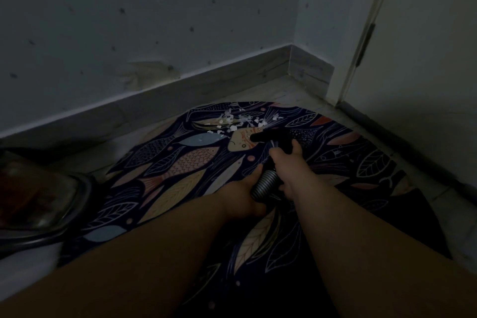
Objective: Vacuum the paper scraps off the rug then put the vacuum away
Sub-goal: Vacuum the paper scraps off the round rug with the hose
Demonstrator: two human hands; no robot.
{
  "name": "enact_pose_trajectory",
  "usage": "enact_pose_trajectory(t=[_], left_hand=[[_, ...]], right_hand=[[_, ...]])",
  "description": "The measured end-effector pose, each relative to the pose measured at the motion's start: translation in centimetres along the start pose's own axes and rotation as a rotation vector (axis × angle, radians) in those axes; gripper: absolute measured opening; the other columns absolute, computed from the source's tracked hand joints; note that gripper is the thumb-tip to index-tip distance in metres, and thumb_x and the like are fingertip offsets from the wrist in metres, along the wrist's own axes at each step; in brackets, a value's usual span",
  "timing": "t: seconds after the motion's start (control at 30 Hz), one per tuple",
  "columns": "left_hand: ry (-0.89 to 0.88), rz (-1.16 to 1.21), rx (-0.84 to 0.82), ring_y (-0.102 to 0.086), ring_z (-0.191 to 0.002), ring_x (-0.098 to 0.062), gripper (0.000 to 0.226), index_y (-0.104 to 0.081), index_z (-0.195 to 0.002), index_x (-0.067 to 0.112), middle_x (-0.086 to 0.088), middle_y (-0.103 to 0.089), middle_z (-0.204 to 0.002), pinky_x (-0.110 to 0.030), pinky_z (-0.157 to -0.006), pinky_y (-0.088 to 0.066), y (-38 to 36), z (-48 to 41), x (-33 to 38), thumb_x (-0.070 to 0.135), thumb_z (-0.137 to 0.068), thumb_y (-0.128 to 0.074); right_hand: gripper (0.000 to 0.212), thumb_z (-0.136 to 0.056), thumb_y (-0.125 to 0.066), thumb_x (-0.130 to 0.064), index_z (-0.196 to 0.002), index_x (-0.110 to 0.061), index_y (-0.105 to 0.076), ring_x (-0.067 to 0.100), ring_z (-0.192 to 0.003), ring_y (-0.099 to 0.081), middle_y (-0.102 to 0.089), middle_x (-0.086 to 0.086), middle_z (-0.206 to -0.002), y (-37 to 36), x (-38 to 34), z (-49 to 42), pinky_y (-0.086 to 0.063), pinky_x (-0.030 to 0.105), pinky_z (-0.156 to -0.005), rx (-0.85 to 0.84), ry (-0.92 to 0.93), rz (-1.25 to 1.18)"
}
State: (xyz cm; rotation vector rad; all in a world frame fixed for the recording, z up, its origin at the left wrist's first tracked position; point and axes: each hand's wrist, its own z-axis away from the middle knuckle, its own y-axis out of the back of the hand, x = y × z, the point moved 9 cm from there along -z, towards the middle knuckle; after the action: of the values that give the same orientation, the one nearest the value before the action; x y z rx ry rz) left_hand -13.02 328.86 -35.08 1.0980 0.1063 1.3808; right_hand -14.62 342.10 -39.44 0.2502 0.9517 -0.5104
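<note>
I have both hands on the vacuum: my left hand (244, 192) wraps the ribbed hose (265, 183), I judge to steady it; my right hand (285, 162) grips the black nozzle (268, 137) further forward to aim it; its tip sits low over the rug (180, 162), just short of the paper scraps (240, 121) clustered near the far edge, where suction could reach them; the room is dim; the nozzle mouth is hidden; the canister (38, 188) at left is cut off and hard to make out.
</note>
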Motion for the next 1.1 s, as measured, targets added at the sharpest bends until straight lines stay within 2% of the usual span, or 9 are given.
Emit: enact_pose_trajectory(t=[0.07, 0.2, 0.3, 0.47, 0.63, 0.77, 0.9, 0.97, 1.1], left_hand=[[0.013, 0.017, 0.012, -0.048, -0.121, -0.017, 0.093, 0.013, -0.148, 0.034, -0.005, -0.045, -0.14, -0.011, -0.088, -0.033, 0.3, 0.1, -0.7, 0.03, -0.09, -0.06], [0.034, 0.029, 0.031, -0.05, -0.119, -0.018, 0.095, 0.012, -0.147, 0.036, -0.006, -0.046, -0.14, -0.014, -0.091, -0.036, 0.7, 0.1, -2.1, 0.029, -0.088, -0.062], [0.044, 0.04, 0.035, -0.05, -0.12, -0.017, 0.097, 0.013, -0.147, 0.037, -0.003, -0.047, -0.14, -0.014, -0.09, -0.037, 1.0, 0.1, -2.9, 0.03, -0.087, -0.063], [0.058, 0.053, 0.051, -0.042, -0.128, -0.016, 0.098, 0.012, -0.148, 0.034, -0.001, -0.034, -0.149, -0.012, -0.091, -0.03, 1.5, 0.5, -3.7, 0.028, -0.087, -0.064], [0.072, 0.06, 0.046, -0.047, -0.105, -0.009, 0.097, 0.015, -0.146, 0.035, -0.003, -0.043, -0.141, -0.009, -0.079, -0.034, 1.7, 0.9, -3.8, 0.027, -0.088, -0.062], [0.078, 0.049, 0.046, -0.047, -0.121, -0.015, 0.097, 0.013, -0.147, 0.034, -0.002, -0.04, -0.145, -0.012, -0.087, -0.034, 1.6, 0.8, -3.4, 0.028, -0.087, -0.062], [0.056, 0.013, 0.038, -0.051, -0.117, -0.016, 0.094, 0.012, -0.148, 0.033, -0.003, -0.048, -0.138, -0.013, -0.083, -0.038, 1.2, 0.7, -1.6, 0.029, -0.089, -0.061], [0.046, -0.007, 0.031, -0.053, -0.116, -0.017, 0.094, 0.012, -0.149, 0.033, -0.005, -0.05, -0.136, -0.014, -0.083, -0.038, 1.0, 0.4, -0.7, 0.03, -0.089, -0.061], [0.03, -0.028, 0.009, -0.049, -0.12, -0.017, 0.093, 0.012, -0.149, 0.032, -0.005, -0.046, -0.141, -0.012, -0.085, -0.033, 0.3, -0.4, 1.0, 0.032, -0.089, -0.06]], right_hand=[[0.073, -0.097, -0.052, -0.033, -0.152, -0.044, -0.006, 0.031, -0.104, -0.055, -0.042, 0.01, -0.145, -0.7, 0.1, -0.1, -0.053, 0.043, -0.077, -0.008, -0.001, 0.001], [0.076, -0.095, -0.055, -0.037, -0.153, -0.044, -0.006, 0.03, -0.107, -0.055, -0.046, 0.009, -0.141, -2.2, 0.2, -0.5, -0.052, 0.052, -0.092, -0.031, 0.017, 0.009], [0.075, -0.095, -0.055, -0.036, -0.152, -0.044, -0.008, 0.031, -0.107, -0.056, -0.048, 0.009, -0.139, -3.2, 0.2, -0.8, -0.051, 0.053, -0.093, -0.038, 0.017, 0.006], [0.072, -0.098, -0.053, -0.032, -0.153, -0.042, -0.008, 0.024, -0.09, -0.055, -0.048, 0.006, -0.134, -4.7, 0.2, -0.9, -0.052, 0.04, -0.078, -0.104, 0.002, -0.001], [0.069, -0.1, -0.052, -0.03, -0.154, -0.04, -0.01, 0.017, -0.079, -0.051, -0.046, 0.003, -0.121, -5.5, 0.2, -0.7, -0.045, 0.032, -0.062, -0.149, -0.007, 0.005], [0.067, -0.1, -0.051, -0.029, -0.154, -0.037, -0.013, 0.018, -0.082, -0.052, -0.047, 0.003, -0.12, -4.9, -0.1, -0.6, -0.05, 0.038, -0.078, -0.129, 0.012, 0.009], [0.07, -0.097, -0.054, -0.033, -0.155, -0.035, -0.013, 0.029, -0.107, -0.056, -0.047, 0.004, -0.137, -3.1, -0.2, -0.6, -0.051, 0.048, -0.096, -0.079, 0.027, -0.003], [0.071, -0.096, -0.055, -0.033, -0.154, -0.035, -0.014, 0.031, -0.111, -0.055, -0.048, 0.008, -0.14, -2.0, -0.4, -0.6, -0.05, 0.05, -0.097, -0.058, 0.03, -0.009], [0.071, -0.097, -0.052, -0.032, -0.154, -0.037, -0.011, 0.028, -0.099, -0.055, -0.046, 0.004, -0.134, 0.4, -0.9, -0.3, -0.052, 0.045, -0.089, -0.019, 0.008, -0.01]])
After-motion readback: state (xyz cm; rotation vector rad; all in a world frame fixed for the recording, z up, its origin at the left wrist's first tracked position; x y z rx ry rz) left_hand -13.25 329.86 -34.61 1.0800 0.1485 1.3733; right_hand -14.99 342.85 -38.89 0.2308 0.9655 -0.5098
